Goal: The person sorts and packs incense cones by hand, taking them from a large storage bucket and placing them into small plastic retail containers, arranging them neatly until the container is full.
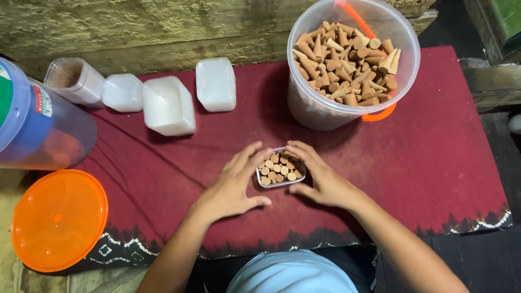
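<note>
Brown cones (279, 166) stand packed base-up in a small clear box (280, 184), and our fingers (255, 153) curl around it from both sides: our left hand (233, 187) cups its left edge, thumb lying on the cloth in front, while our right hand (321, 176) closes round its right edge, fingertips touching the far rim. The box sits on the dark red cloth (434, 163) covering the counter, near its front middle. Just behind it stands a clear bucket (353, 111) heaped with more cones. Farther left lie three empty white boxes (168, 106), a tilted small jar (76, 80), a big blue-lidded jar (43, 125) and an orange lid (59, 220).
</note>
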